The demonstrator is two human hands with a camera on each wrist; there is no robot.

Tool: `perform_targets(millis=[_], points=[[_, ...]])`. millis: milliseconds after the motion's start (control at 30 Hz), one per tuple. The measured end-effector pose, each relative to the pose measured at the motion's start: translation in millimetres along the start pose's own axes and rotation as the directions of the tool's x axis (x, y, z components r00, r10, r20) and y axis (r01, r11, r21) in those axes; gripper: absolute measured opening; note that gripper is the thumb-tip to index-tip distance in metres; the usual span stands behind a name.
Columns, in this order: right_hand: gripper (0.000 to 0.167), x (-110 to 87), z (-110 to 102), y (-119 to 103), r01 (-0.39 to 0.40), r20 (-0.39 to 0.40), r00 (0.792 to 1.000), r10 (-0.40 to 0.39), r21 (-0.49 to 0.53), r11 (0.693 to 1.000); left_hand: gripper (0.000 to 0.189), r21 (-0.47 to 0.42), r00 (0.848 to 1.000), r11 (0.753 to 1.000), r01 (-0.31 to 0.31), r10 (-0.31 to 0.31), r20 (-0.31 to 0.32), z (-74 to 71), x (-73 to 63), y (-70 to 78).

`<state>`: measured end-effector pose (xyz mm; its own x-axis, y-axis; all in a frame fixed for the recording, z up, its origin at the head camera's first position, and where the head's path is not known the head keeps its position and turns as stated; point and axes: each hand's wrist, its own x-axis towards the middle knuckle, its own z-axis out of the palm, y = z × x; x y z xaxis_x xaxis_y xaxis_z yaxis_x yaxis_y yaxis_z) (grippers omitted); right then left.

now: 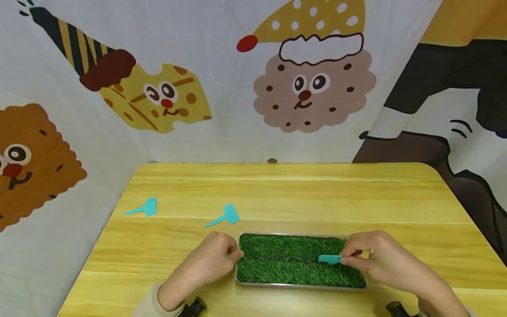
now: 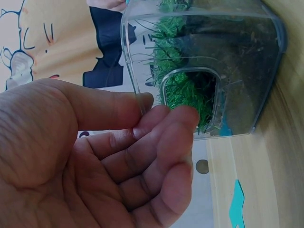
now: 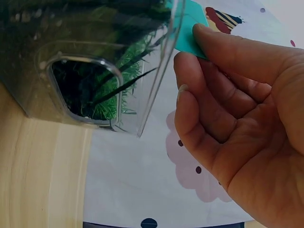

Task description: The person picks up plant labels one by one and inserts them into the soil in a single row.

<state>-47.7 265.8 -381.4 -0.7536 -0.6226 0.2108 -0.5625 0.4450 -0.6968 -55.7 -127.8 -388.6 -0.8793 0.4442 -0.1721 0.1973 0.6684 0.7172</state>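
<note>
A clear plastic box (image 1: 301, 287) filled with artificial green grass (image 1: 285, 251) stands near the front of the table. My left hand (image 1: 215, 255) pinches the rim at its left end between thumb and forefinger, and the left wrist view shows this grip beside an opening in the box wall (image 2: 247, 61). At the right end, my right hand (image 1: 376, 255) pinches a teal plastic plant label (image 1: 328, 259) by its edge. The label's broad head shows above the grass; its lower part is hidden in the head view. In the right wrist view the label (image 3: 189, 33) overlaps the box's rim.
Two more teal plant labels lie flat on the wooden table (image 1: 317, 198): one label (image 1: 229, 214) just behind the box's left corner, another label (image 1: 149, 207) farther left. A cloth with cartoon prints (image 1: 225, 145) hangs behind the table.
</note>
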Motion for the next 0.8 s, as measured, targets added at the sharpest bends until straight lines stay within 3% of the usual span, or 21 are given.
perform_targets(millis=[267,500,800], points=[[0.030,0.4,-2.2,-1.8,-0.050,0.007,0.999,0.050,-0.049,0.998,0.047,-0.002,1.000,1.000,0.004,-0.004,0.003,-0.1,0.4,-0.6],[0.024,1.0,-5.2,-3.0,-0.137,0.031,0.989,0.142,-0.118,0.983,0.048,-0.014,1.000,1.000,0.015,-0.015,0.016,-0.8,0.3,0.1],[0.034,-9.7,-16.3,2.8,-0.114,-0.019,0.993,0.113,-0.201,0.973,0.049,-0.017,1.000,1.000,0.009,-0.009,0.010,-0.4,0.3,-0.8]])
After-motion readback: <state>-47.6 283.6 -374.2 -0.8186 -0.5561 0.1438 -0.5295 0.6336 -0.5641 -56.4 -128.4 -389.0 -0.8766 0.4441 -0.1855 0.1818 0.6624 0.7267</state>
